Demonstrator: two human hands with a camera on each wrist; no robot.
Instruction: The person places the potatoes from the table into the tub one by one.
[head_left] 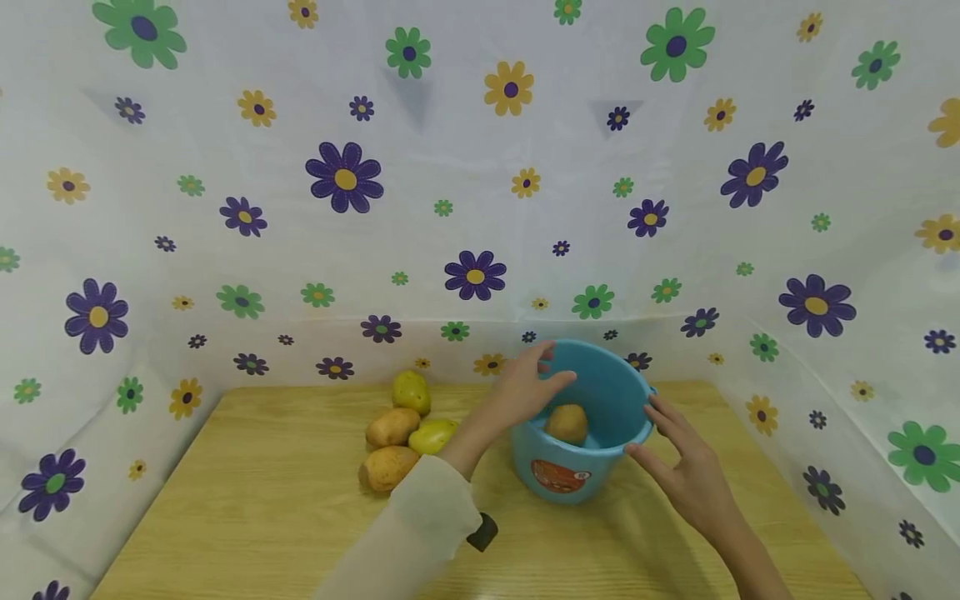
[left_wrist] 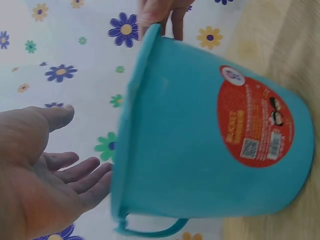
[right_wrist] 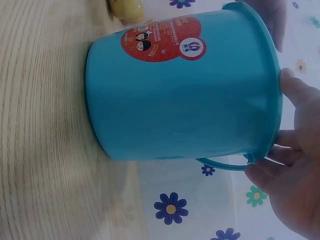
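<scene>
A blue plastic bucket (head_left: 527, 454) with a red label (left_wrist: 255, 122) stands on the wooden table. One brown potato (head_left: 567, 424) lies inside it. At the left of the bucket's mouth, my left hand (head_left: 522, 388) is held with thumb and fingers spread and nothing between them. My right hand (head_left: 693, 475) holds the right side of the rim, thumb at the front and fingers farther back near the handle joint. In the right wrist view, the blue handle (right_wrist: 225, 164) hangs below those fingers.
Left of the bucket, two tan potatoes (head_left: 392, 468) and two yellow-green oblong pieces of produce (head_left: 411, 392) lie close together on the table (head_left: 247, 500). A white flower-printed sheet (head_left: 420, 225) rises behind the table and along both sides.
</scene>
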